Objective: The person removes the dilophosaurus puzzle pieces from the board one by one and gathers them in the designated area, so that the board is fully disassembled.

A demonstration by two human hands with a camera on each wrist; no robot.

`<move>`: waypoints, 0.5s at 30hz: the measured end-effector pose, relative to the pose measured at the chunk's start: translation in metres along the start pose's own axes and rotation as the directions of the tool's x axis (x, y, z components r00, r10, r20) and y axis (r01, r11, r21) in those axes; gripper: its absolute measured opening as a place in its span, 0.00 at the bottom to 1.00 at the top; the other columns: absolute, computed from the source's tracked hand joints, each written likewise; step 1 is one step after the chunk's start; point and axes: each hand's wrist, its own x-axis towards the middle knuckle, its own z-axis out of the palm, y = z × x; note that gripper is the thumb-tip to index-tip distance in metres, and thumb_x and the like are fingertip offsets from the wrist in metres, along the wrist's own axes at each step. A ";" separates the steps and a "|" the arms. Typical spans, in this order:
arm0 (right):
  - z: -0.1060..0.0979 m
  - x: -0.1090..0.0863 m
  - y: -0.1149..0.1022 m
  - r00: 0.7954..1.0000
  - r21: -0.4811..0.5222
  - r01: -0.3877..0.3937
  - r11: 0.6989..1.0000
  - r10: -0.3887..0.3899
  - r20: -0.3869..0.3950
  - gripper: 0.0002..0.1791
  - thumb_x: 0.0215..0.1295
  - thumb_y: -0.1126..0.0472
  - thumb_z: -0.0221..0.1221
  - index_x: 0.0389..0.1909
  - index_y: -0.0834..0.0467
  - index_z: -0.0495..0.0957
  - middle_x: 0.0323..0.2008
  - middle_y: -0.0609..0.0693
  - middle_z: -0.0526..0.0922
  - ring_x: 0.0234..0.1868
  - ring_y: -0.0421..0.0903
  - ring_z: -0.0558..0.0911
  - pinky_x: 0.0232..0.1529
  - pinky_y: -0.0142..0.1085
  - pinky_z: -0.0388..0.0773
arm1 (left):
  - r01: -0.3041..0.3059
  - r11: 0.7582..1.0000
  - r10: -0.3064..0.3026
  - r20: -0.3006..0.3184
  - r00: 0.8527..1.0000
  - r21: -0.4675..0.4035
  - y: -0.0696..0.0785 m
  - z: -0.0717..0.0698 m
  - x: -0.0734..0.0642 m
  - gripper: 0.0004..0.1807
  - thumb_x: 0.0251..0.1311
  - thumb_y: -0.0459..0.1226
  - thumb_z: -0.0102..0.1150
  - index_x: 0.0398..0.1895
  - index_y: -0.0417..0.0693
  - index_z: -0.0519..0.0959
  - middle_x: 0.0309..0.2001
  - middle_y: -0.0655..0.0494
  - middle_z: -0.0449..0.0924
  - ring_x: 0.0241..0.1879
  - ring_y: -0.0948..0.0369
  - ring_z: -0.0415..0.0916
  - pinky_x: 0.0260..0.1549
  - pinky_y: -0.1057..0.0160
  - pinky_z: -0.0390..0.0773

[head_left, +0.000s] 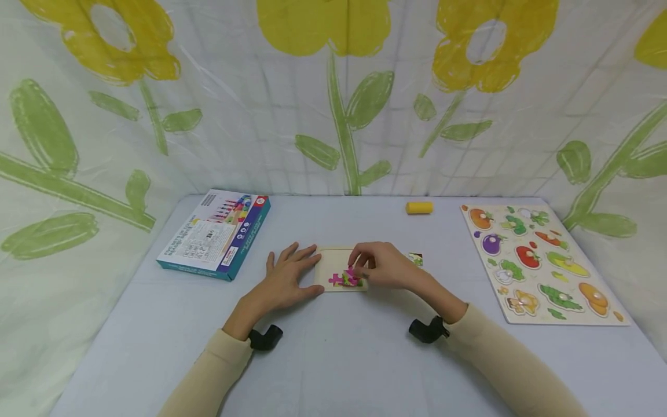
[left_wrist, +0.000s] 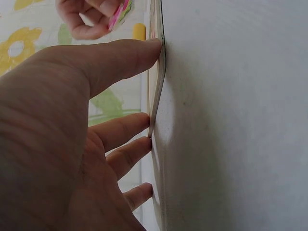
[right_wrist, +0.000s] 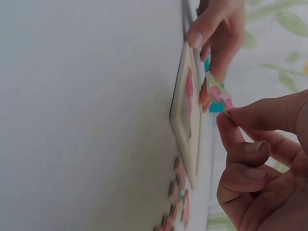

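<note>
A small, pale wooden puzzle tray (head_left: 328,260) lies flat on the table, with pink and green pieces (head_left: 336,280) joined along its lower part. Spread fingers of my left hand (head_left: 281,282) touch the tray's left side, thumb at the near corner. Between thumb and fingertip, my right hand (head_left: 384,264) pinches a pink and green jigsaw piece (right_wrist: 219,94) above the tray. Behind the right hand, part of another jigsaw piece (head_left: 416,259) shows on the table. In the right wrist view, several loose pieces (right_wrist: 180,192) lie beside the tray.
A blue and white box (head_left: 208,231) with a printed lid lies at the back left. Towards the back stands a yellow cylinder (head_left: 419,208) lying on its side. A large wooden vegetable puzzle board (head_left: 542,278) takes up the right side. A flower-printed curtain (head_left: 234,116) hangs behind the table.
</note>
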 end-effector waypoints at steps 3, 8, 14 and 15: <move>-0.004 -0.010 0.006 1.000 -0.017 -0.007 1.000 0.006 -0.013 0.06 0.70 0.65 0.65 0.43 0.50 0.84 0.35 0.44 0.90 0.30 0.40 0.80 0.35 0.34 0.78 | 0.000 1.000 0.000 0.002 1.000 -0.007 0.000 0.000 0.000 0.42 0.64 0.56 0.67 0.79 0.51 0.70 0.85 0.53 0.59 0.87 0.40 0.40 0.75 0.18 0.31; -0.010 -0.028 0.016 0.999 -0.022 -0.033 0.999 0.032 -0.023 0.06 0.69 0.65 0.66 0.42 0.50 0.85 0.34 0.43 0.89 0.28 0.41 0.77 0.31 0.32 0.75 | -0.008 1.000 0.008 0.002 1.000 -0.023 0.000 0.000 -0.001 0.42 0.64 0.56 0.66 0.79 0.51 0.70 0.85 0.53 0.58 0.87 0.39 0.40 0.75 0.19 0.30; -0.015 -0.041 0.026 0.998 -0.028 -0.053 0.998 0.052 -0.024 0.06 0.69 0.65 0.65 0.43 0.51 0.84 0.35 0.44 0.87 0.31 0.41 0.78 0.32 0.30 0.76 | -0.003 1.000 0.003 0.003 1.000 -0.024 -0.001 0.001 -0.001 0.42 0.64 0.56 0.66 0.79 0.52 0.70 0.85 0.54 0.58 0.87 0.40 0.40 0.75 0.19 0.29; -0.015 -0.042 0.027 0.998 -0.029 -0.052 0.998 0.051 -0.027 0.06 0.70 0.65 0.65 0.43 0.51 0.84 0.35 0.44 0.87 0.31 0.41 0.78 0.32 0.30 0.75 | -0.001 1.000 0.001 0.003 1.000 -0.022 -0.001 0.001 -0.001 0.42 0.64 0.56 0.66 0.79 0.52 0.70 0.85 0.54 0.58 0.87 0.40 0.40 0.75 0.19 0.29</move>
